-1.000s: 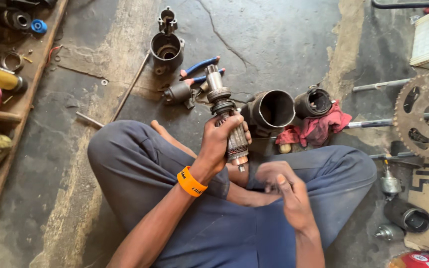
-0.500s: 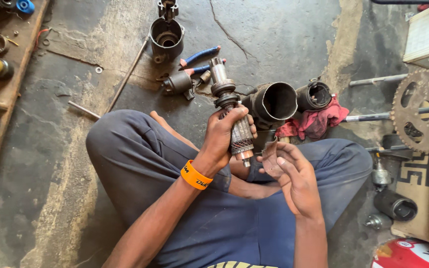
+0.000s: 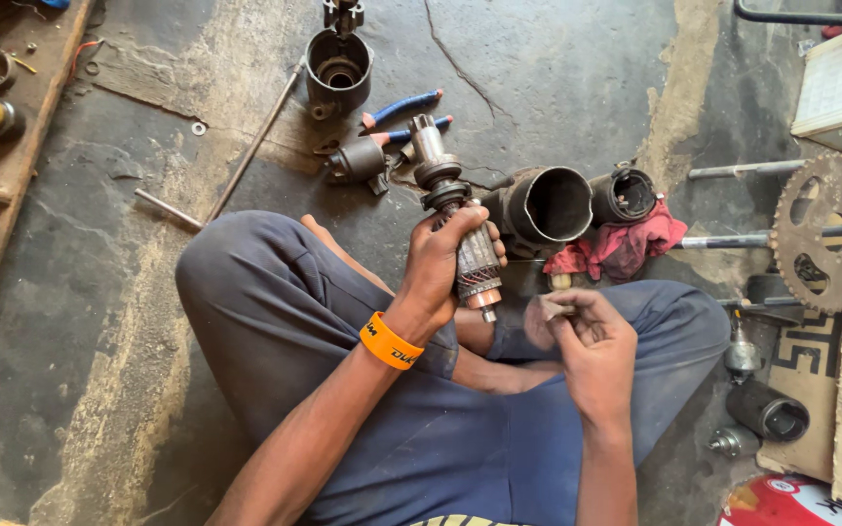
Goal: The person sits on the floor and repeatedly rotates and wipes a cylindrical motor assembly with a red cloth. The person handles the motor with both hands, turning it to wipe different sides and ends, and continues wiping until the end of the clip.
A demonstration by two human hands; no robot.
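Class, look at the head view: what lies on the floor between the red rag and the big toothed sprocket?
In the head view, a metal rod lies between the red rag and the sprocket, running across the floor.

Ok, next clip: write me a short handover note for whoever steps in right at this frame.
Left hand: closed in a grip on the motor armature, held upright over the lap, shaft end up.
Right hand: pinching a small greyish scrap, possibly abrasive paper, just beside the armature's lower copper end; contact unclear.
On the floor ahead: open cylindrical housing, red rag, blue-handled pliers.
Done: armature is out of its housing. Left: cannot tell how far any cleaning has got.
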